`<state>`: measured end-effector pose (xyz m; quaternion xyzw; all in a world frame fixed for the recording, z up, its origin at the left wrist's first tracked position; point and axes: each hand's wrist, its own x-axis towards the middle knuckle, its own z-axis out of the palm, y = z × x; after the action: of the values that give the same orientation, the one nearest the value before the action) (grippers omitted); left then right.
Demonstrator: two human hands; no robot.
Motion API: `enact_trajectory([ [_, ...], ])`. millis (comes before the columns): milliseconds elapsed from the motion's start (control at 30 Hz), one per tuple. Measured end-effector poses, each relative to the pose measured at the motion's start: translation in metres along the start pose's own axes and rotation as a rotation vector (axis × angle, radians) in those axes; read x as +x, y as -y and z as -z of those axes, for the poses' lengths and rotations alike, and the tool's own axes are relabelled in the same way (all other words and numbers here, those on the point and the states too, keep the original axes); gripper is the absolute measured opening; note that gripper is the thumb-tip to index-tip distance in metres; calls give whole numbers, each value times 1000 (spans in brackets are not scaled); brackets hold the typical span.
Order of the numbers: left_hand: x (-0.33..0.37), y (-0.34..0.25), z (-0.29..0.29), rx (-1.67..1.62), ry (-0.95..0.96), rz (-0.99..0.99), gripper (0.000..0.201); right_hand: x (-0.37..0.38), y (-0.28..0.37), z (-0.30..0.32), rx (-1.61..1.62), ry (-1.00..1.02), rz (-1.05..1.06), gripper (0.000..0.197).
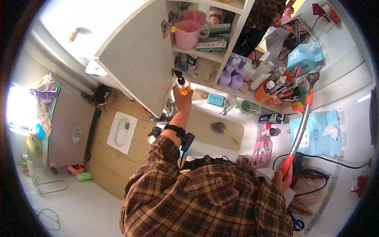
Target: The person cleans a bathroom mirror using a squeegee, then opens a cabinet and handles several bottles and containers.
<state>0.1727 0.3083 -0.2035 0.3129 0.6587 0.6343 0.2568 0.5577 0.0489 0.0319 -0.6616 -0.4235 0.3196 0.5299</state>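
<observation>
My left hand (183, 99) reaches up to the opened mirror cabinet, its fingers wrapped round a pump bottle (182, 82) with a black pump top and an orange lower part. The bottle is upright at the cabinet's lowest shelf, beside the edge of the white door (136, 55). On the right, my right hand (282, 180) grips the orange handle of a long silver pole (301, 132). Its dark, flat head (313, 79) points up towards the shelf at the far right; I cannot make out the kind of tool.
Below the cabinet is a white sink (197, 136) with a yellow-handled brush (225, 132) in it. Pink mugs (187, 36) stand on the cabinet shelf. Purple bottles (236, 81) and an orange cup (262, 94) of toothbrushes crowd the open shelf. A squat toilet (122, 132) is set in the floor.
</observation>
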Motion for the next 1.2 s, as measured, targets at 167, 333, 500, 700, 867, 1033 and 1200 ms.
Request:
enact_trajectory([
  [167,11,-26,-28,-23,-21,-118,71,-3,-9,5,-57,-8,-6,56],
  [333,17,-31,-69,91,-54,-251,62,-8,-20,21,-161,62,151,55],
  [500,30,-28,-104,26,216,-321,59,-15,-8,22,-219,32,104,58],
  [700,44,-28,-109,356,144,-410,43,-21,-24,35,-131,34,29,63],
  [867,24,-77,-98,228,273,-237,53,-19,-29,35,-133,27,35,62],
  [1033,25,-64,-93,337,147,-472,35,-22,-10,20,-134,34,-62,59],
  [1200,32,-36,-86,359,189,-477,51,-19,-11,19,-149,81,-86,57],
])
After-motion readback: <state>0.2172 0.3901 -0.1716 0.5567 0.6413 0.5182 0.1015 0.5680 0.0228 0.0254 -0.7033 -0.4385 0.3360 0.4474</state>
